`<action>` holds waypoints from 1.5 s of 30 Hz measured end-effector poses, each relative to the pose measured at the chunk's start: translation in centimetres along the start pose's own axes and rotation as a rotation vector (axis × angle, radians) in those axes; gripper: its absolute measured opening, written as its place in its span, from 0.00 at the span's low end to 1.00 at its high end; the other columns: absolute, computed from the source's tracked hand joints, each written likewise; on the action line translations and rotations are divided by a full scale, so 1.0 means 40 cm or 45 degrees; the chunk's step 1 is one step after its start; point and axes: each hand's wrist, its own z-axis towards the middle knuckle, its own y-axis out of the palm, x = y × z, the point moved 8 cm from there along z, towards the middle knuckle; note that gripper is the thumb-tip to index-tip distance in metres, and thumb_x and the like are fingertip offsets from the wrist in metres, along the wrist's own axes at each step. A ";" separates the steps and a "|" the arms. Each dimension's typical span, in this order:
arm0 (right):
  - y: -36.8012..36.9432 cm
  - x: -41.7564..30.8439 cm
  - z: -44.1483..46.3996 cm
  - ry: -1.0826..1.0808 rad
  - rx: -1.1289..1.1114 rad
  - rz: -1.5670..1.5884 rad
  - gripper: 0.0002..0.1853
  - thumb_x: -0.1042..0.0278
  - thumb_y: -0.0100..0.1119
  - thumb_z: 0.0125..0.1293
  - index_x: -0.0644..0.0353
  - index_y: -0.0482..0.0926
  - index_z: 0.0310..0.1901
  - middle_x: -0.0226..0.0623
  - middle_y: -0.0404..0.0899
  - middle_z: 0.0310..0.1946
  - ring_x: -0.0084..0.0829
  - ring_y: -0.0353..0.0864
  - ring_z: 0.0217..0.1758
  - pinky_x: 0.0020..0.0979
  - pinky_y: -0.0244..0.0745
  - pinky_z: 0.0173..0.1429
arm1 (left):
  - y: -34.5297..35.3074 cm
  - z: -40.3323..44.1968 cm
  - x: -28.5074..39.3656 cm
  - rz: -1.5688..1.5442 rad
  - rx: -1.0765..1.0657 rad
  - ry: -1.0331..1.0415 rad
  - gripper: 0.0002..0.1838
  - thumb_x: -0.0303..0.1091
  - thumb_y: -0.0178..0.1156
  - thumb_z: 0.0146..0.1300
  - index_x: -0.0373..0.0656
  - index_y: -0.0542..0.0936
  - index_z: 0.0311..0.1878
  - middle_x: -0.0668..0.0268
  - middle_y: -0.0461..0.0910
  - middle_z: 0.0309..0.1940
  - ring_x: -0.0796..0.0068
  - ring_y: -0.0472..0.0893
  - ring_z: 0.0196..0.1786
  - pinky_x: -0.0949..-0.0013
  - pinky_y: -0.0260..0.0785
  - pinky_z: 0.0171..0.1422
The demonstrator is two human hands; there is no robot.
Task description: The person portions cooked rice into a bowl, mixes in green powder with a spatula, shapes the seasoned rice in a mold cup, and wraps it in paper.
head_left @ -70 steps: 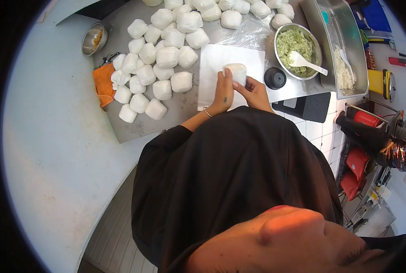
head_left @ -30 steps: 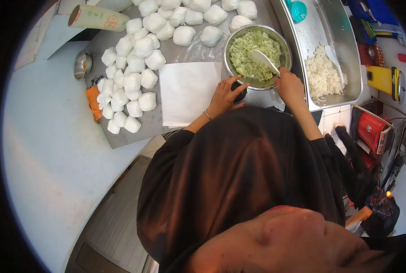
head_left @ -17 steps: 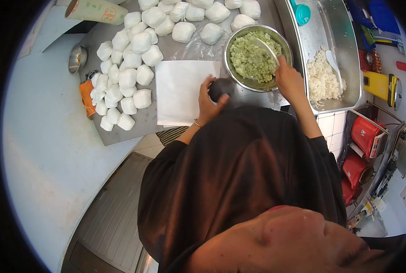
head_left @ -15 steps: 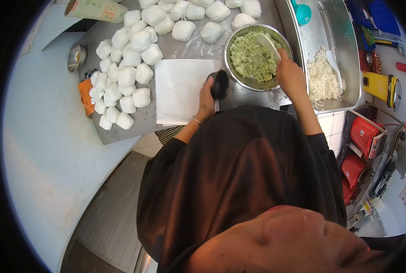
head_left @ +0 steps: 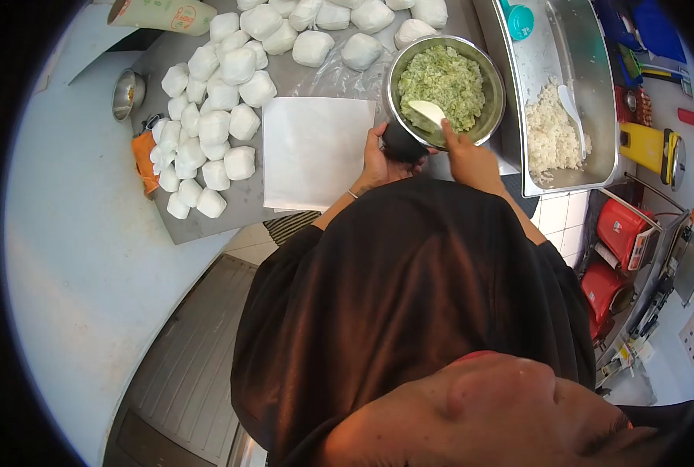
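My left hand point(head_left: 380, 165) is wrapped round a small black cup point(head_left: 402, 143), which it holds against the near left rim of a metal bowl point(head_left: 496, 117). Green-tinted rice point(head_left: 450, 82) fills much of the bowl. My right hand point(head_left: 470, 162) grips a white spoon point(head_left: 427, 111), whose head is at the near left part of the rice, close to the cup. Left of the cup lies a stack of white paper point(head_left: 316, 156). The inside of the cup is hidden.
Many white wrapped bundles point(head_left: 215, 127) cover the steel table point(head_left: 207, 227). A deep metal tray point(head_left: 527, 175) with white rice point(head_left: 548, 132) stands right of the bowl. At the left are a small bowl point(head_left: 128, 95), an orange cloth point(head_left: 145, 161) and a paper cup point(head_left: 160, 15).
A white bundle was between my hands at first. Since then, my right hand has taken the spoon and my left the black cup. Lately the cup moved to the bowl and the spoon came nearer.
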 end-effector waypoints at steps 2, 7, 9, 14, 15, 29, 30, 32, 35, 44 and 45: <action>-0.043 0.063 0.013 0.086 0.020 0.140 0.26 0.61 0.53 0.68 0.59 0.68 0.66 0.50 0.82 0.35 0.51 0.85 0.32 0.49 0.79 0.34 | -0.016 -0.005 0.001 0.024 0.020 -0.043 0.39 0.68 0.41 0.61 0.42 0.76 0.58 0.55 0.82 0.43 0.65 0.78 0.37 0.64 0.70 0.40; -0.065 0.120 0.093 0.083 -0.004 0.700 0.17 0.56 0.54 0.69 0.53 0.80 0.54 0.53 0.83 0.34 0.52 0.84 0.42 0.52 0.77 0.48 | -0.128 0.017 0.032 0.072 0.150 0.147 0.34 0.66 0.45 0.61 0.44 0.78 0.53 0.62 0.82 0.42 0.65 0.79 0.40 0.64 0.70 0.41; 0.006 0.142 0.099 0.199 -0.069 0.566 0.16 0.55 0.56 0.68 0.55 0.83 0.49 0.53 0.84 0.36 0.52 0.83 0.45 0.50 0.76 0.51 | -0.118 -0.021 0.075 0.057 0.364 0.343 0.32 0.65 0.46 0.61 0.45 0.78 0.51 0.64 0.83 0.43 0.65 0.80 0.41 0.64 0.70 0.41; -0.148 0.104 0.048 0.416 0.095 0.242 0.12 0.60 0.52 0.69 0.58 0.76 0.46 0.48 0.84 0.35 0.55 0.83 0.39 0.52 0.77 0.42 | -0.072 -0.038 0.197 -0.239 0.307 1.048 0.25 0.56 0.47 0.69 0.44 0.77 0.50 0.65 0.79 0.51 0.67 0.76 0.57 0.59 0.64 0.67; -0.161 0.115 0.042 0.464 0.156 0.159 0.11 0.61 0.51 0.69 0.57 0.75 0.46 0.47 0.84 0.34 0.55 0.84 0.37 0.53 0.77 0.40 | -0.074 -0.010 0.221 -0.264 0.273 1.121 0.24 0.56 0.47 0.69 0.44 0.77 0.50 0.65 0.79 0.50 0.67 0.76 0.57 0.59 0.64 0.67; 0.006 0.039 0.056 0.123 0.121 0.341 0.12 0.64 0.49 0.70 0.62 0.75 0.48 0.53 0.79 0.20 0.56 0.82 0.28 0.54 0.77 0.34 | -0.009 0.099 0.244 -0.239 0.289 1.288 0.26 0.58 0.49 0.67 0.43 0.76 0.52 0.64 0.79 0.52 0.69 0.78 0.56 0.63 0.67 0.64; 0.004 0.035 0.054 0.122 0.157 0.411 0.11 0.64 0.50 0.70 0.61 0.76 0.47 0.54 0.79 0.21 0.57 0.82 0.28 0.54 0.76 0.34 | -0.005 0.097 0.245 -0.216 0.308 1.282 0.28 0.59 0.48 0.67 0.43 0.77 0.52 0.64 0.79 0.52 0.69 0.77 0.57 0.62 0.66 0.65; 0.007 0.029 0.047 0.119 0.227 0.550 0.10 0.64 0.51 0.70 0.61 0.77 0.45 0.54 0.80 0.22 0.57 0.81 0.28 0.54 0.74 0.34 | 0.005 0.090 0.246 -0.206 0.314 1.269 0.28 0.60 0.48 0.67 0.43 0.77 0.52 0.64 0.80 0.51 0.69 0.77 0.56 0.62 0.66 0.64; 0.023 0.043 0.042 0.154 0.251 0.871 0.13 0.64 0.53 0.71 0.65 0.80 0.45 0.49 0.77 0.17 0.46 0.80 0.21 0.46 0.71 0.29 | 0.025 0.077 0.244 -0.220 0.265 1.255 0.26 0.57 0.49 0.68 0.43 0.76 0.51 0.65 0.80 0.49 0.70 0.78 0.54 0.64 0.67 0.62; 0.106 0.062 0.043 0.437 0.047 1.849 0.17 0.64 0.55 0.71 0.67 0.81 0.53 0.24 0.70 0.16 0.14 0.64 0.17 0.24 0.57 0.21 | 0.067 0.047 0.255 -0.162 0.159 1.307 0.30 0.61 0.50 0.64 0.44 0.77 0.54 0.64 0.79 0.53 0.67 0.77 0.58 0.62 0.65 0.66; 0.110 0.064 0.040 0.510 -0.011 1.934 0.16 0.64 0.56 0.71 0.66 0.81 0.54 0.23 0.69 0.16 0.14 0.63 0.17 0.22 0.56 0.21 | 0.068 0.044 0.256 -0.163 0.150 1.312 0.30 0.61 0.50 0.64 0.44 0.77 0.54 0.64 0.79 0.54 0.67 0.77 0.58 0.62 0.65 0.66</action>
